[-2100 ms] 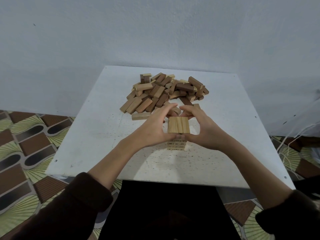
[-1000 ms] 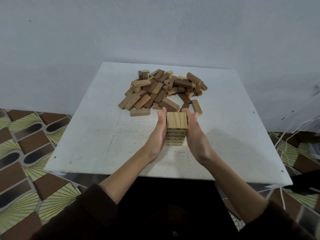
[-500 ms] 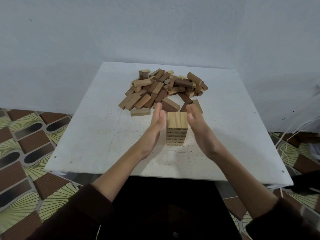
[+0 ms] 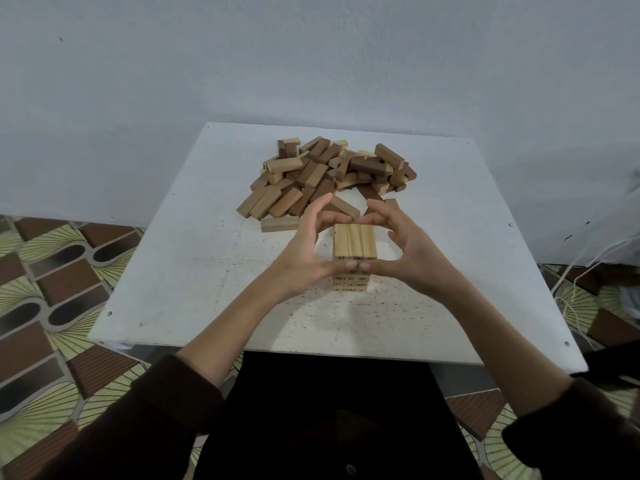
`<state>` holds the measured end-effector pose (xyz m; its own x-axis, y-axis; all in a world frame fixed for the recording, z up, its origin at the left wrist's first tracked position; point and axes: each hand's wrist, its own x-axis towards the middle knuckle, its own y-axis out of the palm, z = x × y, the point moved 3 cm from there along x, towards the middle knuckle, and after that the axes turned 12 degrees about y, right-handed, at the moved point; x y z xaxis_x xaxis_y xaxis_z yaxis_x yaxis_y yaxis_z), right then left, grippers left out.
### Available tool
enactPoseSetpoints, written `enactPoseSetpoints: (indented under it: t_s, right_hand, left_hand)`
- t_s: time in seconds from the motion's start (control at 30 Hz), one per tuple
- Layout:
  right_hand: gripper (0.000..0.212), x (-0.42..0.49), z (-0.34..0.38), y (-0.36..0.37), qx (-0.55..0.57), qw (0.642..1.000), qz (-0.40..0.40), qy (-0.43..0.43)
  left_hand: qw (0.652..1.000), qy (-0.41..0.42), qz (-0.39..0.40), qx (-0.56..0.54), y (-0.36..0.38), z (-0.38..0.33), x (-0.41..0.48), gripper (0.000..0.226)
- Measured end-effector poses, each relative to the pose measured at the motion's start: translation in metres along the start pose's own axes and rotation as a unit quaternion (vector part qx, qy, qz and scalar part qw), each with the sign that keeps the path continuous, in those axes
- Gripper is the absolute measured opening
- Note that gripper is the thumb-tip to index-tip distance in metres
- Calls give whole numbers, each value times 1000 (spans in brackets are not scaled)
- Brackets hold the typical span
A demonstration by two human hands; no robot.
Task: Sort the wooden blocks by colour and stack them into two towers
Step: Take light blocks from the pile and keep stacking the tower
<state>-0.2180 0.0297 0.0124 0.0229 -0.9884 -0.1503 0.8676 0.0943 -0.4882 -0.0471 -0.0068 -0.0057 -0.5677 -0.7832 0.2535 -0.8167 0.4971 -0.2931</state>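
1. Head view: a pale tower (image 4: 355, 240) of light, straight-grained wooden blocks stands upright on a white, speckled table (image 4: 194, 271). Its top layer is three oblong blocks laid side by side, and dark print marks the block ends on the face toward the person.
2. The left hand (image 4: 304, 251) cups the tower from its left. The thumb lies against the near face just under the top layer, and the fingers arch round toward the far top edge, leaving a gap between palm and wood.
3. The right hand (image 4: 412, 254) mirrors it from the tower's right — thumb on the near face, fingers curved over the far side. Whether either hand's fingertips actually touch the far edge cannot be told.
4. Behind the tower lies a loose pile (image 4: 329, 178) of square-edged blocks, pale and dark brown mixed, some flat and some propped on others.
5. One pale block (image 4: 280, 224) lies flat by itself — left of the tower, at the pile's near edge.
6. Dark sleeves (image 4: 145, 420) cover both forearms nearer than the tower.
7. Patterned floor tiles (image 4: 52, 271) in brown, black and green show beyond the table's left edge.
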Motion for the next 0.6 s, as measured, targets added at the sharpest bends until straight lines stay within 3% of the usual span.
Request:
enactPoseSetpoints:
  t_s: [0.6]
  right_hand:
    - [86, 6, 1, 2, -9, 1000, 10, 0]
  left_hand:
    - [1000, -1, -7, -10, 3, -1, 0, 104]
